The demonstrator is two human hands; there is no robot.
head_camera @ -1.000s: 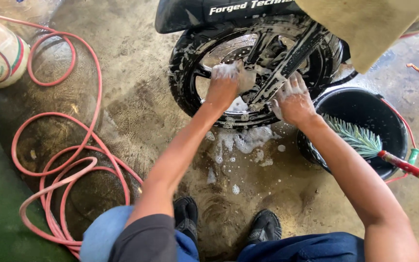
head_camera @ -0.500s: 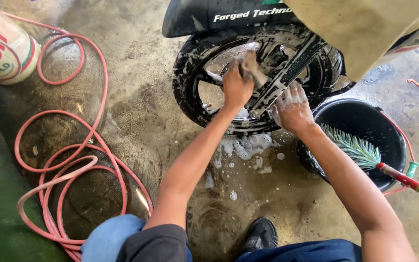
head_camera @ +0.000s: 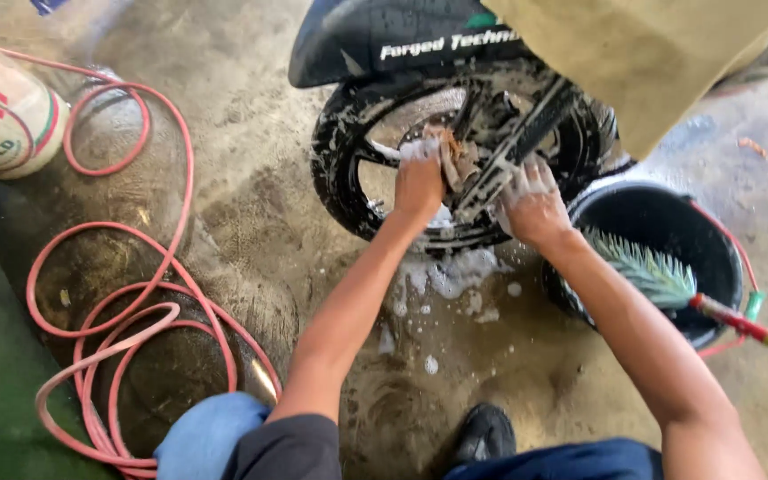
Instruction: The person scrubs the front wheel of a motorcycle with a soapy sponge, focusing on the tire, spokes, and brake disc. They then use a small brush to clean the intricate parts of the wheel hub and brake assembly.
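Here the person squats over a wet concrete floor (head_camera: 251, 222) in front of a motorcycle wheel (head_camera: 455, 169), both arms stretched forward. The left hand (head_camera: 420, 182) is closed around a soapy rag (head_camera: 442, 151), brownish and foamy, and presses it in among the spokes near the hub. The right hand (head_camera: 533, 203) is covered in suds, its fingers spread wide and laid flat against the lower part of the wheel, beside a slanted metal bar that crosses the rim; it holds nothing. The black tyre carries streaks of white foam, and a patch of foam (head_camera: 455, 271) lies on the floor right under the wheel, between the two forearms. A black mudguard (head_camera: 384, 40) sits over the top of the tyre, and a tan panel (head_camera: 642, 62) fills the upper right corner. Just to the right of the right forearm stands a black bucket (head_camera: 713, 244), with a brush (head_camera: 660, 280) resting across it, pale bristles pointing towards the wheel and a red handle sticking out over the rim. On the left, well apart from the hands, a red hose (head_camera: 135, 311) lies in loose coils, and a printed sack (head_camera: 2, 120) rests at the upper left edge. A black shoe (head_camera: 484, 433) shows at the bottom, between the knees.
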